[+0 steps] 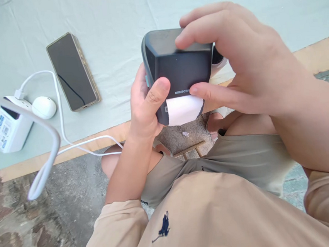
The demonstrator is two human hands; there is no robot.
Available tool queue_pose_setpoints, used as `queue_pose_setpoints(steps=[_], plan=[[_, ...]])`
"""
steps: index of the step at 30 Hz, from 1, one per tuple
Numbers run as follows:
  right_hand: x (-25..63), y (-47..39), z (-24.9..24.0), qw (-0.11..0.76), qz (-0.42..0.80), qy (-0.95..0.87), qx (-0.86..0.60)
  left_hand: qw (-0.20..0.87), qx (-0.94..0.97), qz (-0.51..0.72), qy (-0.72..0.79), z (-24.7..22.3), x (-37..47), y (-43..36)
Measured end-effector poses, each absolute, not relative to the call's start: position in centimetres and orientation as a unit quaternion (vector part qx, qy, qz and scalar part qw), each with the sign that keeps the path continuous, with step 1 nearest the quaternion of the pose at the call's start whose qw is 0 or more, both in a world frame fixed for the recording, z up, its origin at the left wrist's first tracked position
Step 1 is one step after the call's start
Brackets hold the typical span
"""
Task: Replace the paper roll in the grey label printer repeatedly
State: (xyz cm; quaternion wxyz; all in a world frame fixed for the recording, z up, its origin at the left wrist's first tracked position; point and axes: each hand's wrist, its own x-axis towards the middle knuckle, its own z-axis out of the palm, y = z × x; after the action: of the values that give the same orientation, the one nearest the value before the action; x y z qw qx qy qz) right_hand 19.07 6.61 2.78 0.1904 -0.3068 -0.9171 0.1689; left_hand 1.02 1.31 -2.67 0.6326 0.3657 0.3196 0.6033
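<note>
A black label printer (188, 68) marked NIIMBOT is held up over the table's near edge. My left hand (148, 105) is wrapped round its left side, the thumb on the front face. White label paper (185, 110) sticks out at the printer's lower end. My right hand (233, 54) is at the right side, with fingertips on the top part of the casing and the thumb at the upper right corner of the paper. Behind the printer, on the right, a round dark and white object (218, 58) is partly hidden.
On the pale cloth-covered table (113, 12) lie a phone (72, 72), a white box-shaped device (12, 126) and a round white case (44, 107). A white cable (59, 106) loops across the left and over the near edge.
</note>
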Motion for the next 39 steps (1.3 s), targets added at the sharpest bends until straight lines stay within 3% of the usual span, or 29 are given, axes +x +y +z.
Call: queue_pose_setpoints(steps=[9, 26, 32, 34, 39], plan=[[19.5, 7.5, 1.5, 0.3, 0.131, -0.906, -0.27, 0.654, 0.286, 0.633, 0.299, -2.4, 1.5, 1.6], [19.5, 7.1, 2.3, 0.276, 0.128, -0.909, -0.285, 0.668, 0.254, 0.624, 0.316, -2.3, 1.0, 2.0], [18.9, 6.4, 3.0, 0.412, 0.21, -0.781, -0.42, 0.685, 0.301, 0.581, 0.322, -2.5, 0.8, 2.1], [18.5, 6.4, 3.7, 0.379, 0.21, -0.777, -0.457, 0.672, 0.301, 0.586, 0.337, -2.6, 0.8, 2.0], [17.2, 7.2, 4.7, 0.178, 0.124, -0.84, -0.497, 0.655, 0.305, 0.579, 0.376, -2.3, 1.0, 1.7]])
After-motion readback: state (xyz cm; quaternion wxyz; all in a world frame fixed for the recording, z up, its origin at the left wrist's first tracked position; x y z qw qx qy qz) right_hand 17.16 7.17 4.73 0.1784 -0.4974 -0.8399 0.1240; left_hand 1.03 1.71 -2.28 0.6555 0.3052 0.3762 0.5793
